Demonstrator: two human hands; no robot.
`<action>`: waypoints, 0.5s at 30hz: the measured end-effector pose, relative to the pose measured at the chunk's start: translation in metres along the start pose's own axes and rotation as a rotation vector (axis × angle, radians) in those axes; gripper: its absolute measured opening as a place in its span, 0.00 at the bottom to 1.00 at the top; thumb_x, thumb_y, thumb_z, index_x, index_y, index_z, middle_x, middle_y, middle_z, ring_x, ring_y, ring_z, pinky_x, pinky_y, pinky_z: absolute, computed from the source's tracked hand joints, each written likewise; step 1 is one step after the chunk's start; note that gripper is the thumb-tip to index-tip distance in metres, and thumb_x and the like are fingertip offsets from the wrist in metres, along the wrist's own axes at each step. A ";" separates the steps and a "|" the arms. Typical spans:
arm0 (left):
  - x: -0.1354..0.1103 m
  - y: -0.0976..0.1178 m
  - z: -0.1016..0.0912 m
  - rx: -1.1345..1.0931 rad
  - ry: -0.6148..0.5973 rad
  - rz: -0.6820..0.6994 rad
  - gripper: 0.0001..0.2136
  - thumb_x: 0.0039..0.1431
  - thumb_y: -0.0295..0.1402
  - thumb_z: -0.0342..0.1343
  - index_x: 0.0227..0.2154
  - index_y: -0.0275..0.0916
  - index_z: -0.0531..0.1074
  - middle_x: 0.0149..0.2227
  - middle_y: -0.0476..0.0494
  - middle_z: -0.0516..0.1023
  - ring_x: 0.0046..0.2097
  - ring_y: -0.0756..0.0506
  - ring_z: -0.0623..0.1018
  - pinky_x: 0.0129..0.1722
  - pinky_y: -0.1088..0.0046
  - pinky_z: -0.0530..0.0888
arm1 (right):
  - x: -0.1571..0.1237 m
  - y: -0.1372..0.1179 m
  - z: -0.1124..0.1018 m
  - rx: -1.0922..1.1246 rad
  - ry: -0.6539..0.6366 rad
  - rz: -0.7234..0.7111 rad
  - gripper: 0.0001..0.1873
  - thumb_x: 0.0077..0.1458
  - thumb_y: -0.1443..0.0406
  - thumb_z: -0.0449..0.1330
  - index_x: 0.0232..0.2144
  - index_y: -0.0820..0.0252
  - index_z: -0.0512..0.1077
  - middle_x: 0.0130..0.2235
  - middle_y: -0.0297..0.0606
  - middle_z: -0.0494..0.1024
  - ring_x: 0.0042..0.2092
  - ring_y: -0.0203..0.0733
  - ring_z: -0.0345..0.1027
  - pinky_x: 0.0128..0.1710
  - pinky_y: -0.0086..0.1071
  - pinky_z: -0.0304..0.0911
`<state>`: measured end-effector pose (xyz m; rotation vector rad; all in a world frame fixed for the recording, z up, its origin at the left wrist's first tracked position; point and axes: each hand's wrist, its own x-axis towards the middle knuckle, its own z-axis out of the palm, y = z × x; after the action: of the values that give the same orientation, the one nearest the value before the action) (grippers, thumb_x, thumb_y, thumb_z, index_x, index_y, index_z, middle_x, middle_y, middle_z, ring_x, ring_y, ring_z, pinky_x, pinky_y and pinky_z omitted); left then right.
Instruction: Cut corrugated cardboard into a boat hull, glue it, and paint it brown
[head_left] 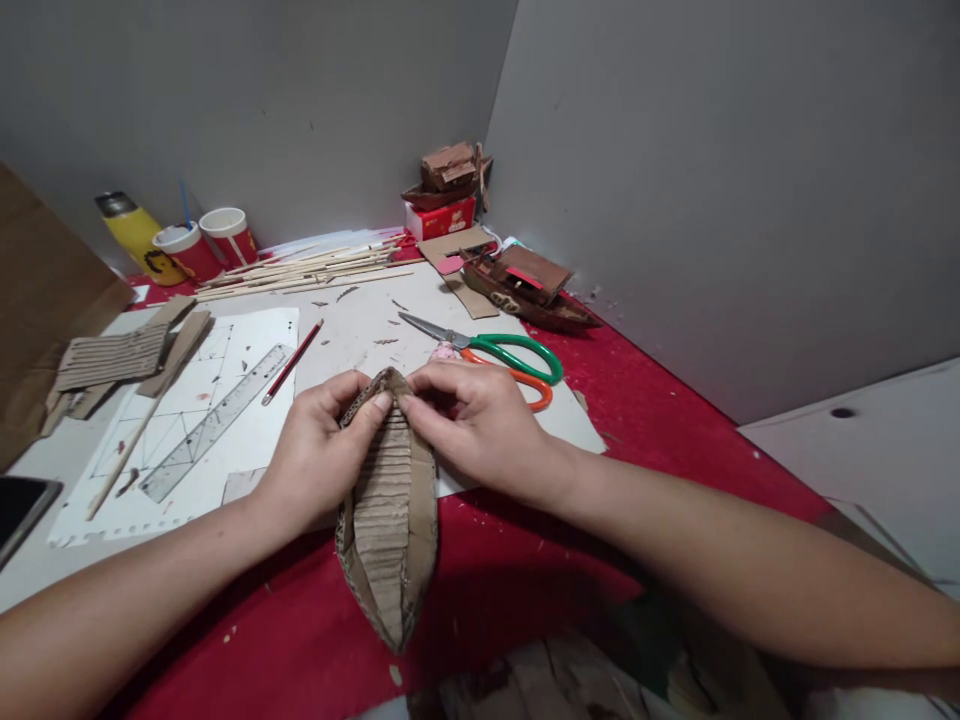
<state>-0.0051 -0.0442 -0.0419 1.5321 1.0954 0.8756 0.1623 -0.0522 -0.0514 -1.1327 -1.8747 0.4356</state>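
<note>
A small cardboard boat hull (384,510) with a ribbed corrugated floor and raised sides points one tip toward me. My left hand (322,440) pinches its left wall near the far tip, thumb inside. On the other side of that tip, my right hand (480,420) has its thumb and fingers closed on the wall. Both hands meet close together at the far end. Scissors (487,345) with one green and one orange handle lie just beyond my right hand, partly hidden by it.
A ruler (217,420) and a red pencil (292,360) lie on drawn paper at left, beside cardboard strips (112,355). Thin wooden sticks (315,268), cups (229,235) and a yellow bottle (139,235) stand behind. Two model boats, one brown (525,290), sit near the grey wall (675,150).
</note>
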 end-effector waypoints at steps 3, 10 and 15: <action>0.001 0.001 0.001 -0.061 -0.017 -0.024 0.09 0.58 0.38 0.58 0.34 0.37 0.75 0.31 0.47 0.78 0.33 0.47 0.74 0.32 0.74 0.71 | 0.001 0.001 0.001 0.023 -0.007 0.049 0.08 0.55 0.70 0.56 0.24 0.62 0.71 0.24 0.32 0.72 0.27 0.34 0.62 0.30 0.28 0.56; -0.001 0.004 0.000 -0.152 -0.027 -0.061 0.09 0.58 0.35 0.59 0.38 0.36 0.77 0.35 0.44 0.81 0.36 0.45 0.77 0.36 0.72 0.73 | 0.003 0.001 -0.001 0.041 -0.007 0.076 0.07 0.54 0.71 0.57 0.26 0.64 0.73 0.24 0.33 0.73 0.27 0.34 0.63 0.30 0.29 0.57; -0.002 0.000 0.000 -0.131 -0.019 -0.059 0.08 0.58 0.34 0.58 0.38 0.36 0.77 0.35 0.45 0.81 0.35 0.45 0.77 0.35 0.72 0.73 | 0.003 0.000 -0.001 0.111 -0.034 0.116 0.06 0.55 0.67 0.59 0.29 0.64 0.75 0.26 0.33 0.73 0.26 0.33 0.62 0.26 0.27 0.56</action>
<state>-0.0057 -0.0459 -0.0415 1.3905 1.0440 0.8738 0.1625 -0.0496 -0.0491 -1.1695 -1.7958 0.6204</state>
